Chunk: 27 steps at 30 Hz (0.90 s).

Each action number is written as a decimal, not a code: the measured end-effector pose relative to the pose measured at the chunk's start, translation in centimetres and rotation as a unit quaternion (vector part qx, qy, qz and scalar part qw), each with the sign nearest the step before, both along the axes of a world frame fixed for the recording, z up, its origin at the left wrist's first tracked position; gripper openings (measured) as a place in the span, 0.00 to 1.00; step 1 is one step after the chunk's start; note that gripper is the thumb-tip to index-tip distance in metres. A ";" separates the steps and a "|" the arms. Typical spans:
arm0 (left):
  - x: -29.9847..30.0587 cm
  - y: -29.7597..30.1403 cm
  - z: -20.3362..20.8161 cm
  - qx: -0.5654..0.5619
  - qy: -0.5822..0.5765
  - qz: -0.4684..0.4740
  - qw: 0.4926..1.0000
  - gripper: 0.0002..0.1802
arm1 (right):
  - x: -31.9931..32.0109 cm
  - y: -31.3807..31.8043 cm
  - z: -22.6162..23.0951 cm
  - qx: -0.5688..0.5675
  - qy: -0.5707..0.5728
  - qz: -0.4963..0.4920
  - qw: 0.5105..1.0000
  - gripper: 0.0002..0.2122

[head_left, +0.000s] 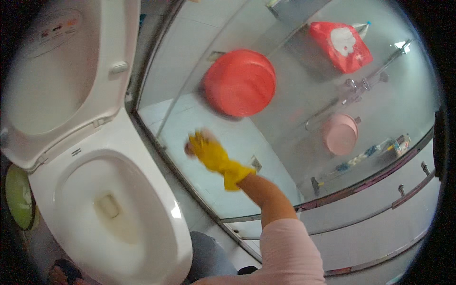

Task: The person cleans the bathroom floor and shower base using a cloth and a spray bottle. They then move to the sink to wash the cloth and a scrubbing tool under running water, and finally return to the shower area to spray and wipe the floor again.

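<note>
Head view: the right hand (209, 152), in a yellow rubber glove, has its fingers bent closed around a small, blurred pinkish-brown wad (189, 149), located before the clear glass shower panel (290, 111); contact unconfirmed. Left hand out of frame; grip undeterminable. Left: white ceramic toilet (167, 209), lid raised. Beyond the glass: round red plastic basin (240, 83).

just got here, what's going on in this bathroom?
A person reaches toward the shower enclosure with their right hand, in a yellow rubber glove. A blurred pinkish thing shows at the fingers; I can't tell what it is or whether the hand touches the glass. The left hand is out of view. The toilet beside them has its lid up, and a red basin and a smaller pink basin show through the glass.
</note>
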<state>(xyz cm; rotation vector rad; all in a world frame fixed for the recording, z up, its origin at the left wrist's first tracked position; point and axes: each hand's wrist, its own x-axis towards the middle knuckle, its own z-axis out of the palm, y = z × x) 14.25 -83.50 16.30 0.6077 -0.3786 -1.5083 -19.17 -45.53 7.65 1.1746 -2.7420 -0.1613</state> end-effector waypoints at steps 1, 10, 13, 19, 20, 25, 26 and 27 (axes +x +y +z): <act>0.3 -0.2 -0.1 0.002 0.008 -0.004 1.000 0.17 | 2.9 2.4 -4.3 -0.144 -0.210 -0.079 0.964 0.04; -2.4 2.2 0.8 -0.028 -0.047 0.009 0.998 0.17 | -0.2 -1.3 0.7 0.093 0.037 0.118 0.988 0.07; -1.2 1.7 -1.3 -0.056 -0.072 -0.003 0.996 0.11 | -6.8 -8.4 8.8 0.067 0.321 0.081 0.941 0.11; 0.5 0.4 -5.5 -0.098 -0.119 -0.028 0.988 0.06 | -6.7 -4.9 -5.4 -0.029 0.181 0.025 0.983 0.11; 1.0 -0.1 -6.4 -0.103 -0.124 -0.034 0.986 0.07 | -4.2 -1.7 -11.1 -0.055 0.043 -0.012 0.997 0.11; 3.2 -1.1 -9.6 -0.127 -0.132 -0.058 0.981 0.14 | 4.8 8.0 -23.8 0.014 -0.104 0.028 0.994 0.09; 2.9 -0.7 -9.4 -0.127 -0.121 -0.083 0.981 0.13 | 3.8 7.8 -24.1 0.061 -0.051 0.071 0.994 0.09; 3.2 -0.3 -8.7 -0.138 -0.124 -0.090 0.979 0.12 | 0.8 2.0 -21.2 0.102 0.025 0.117 0.987 0.09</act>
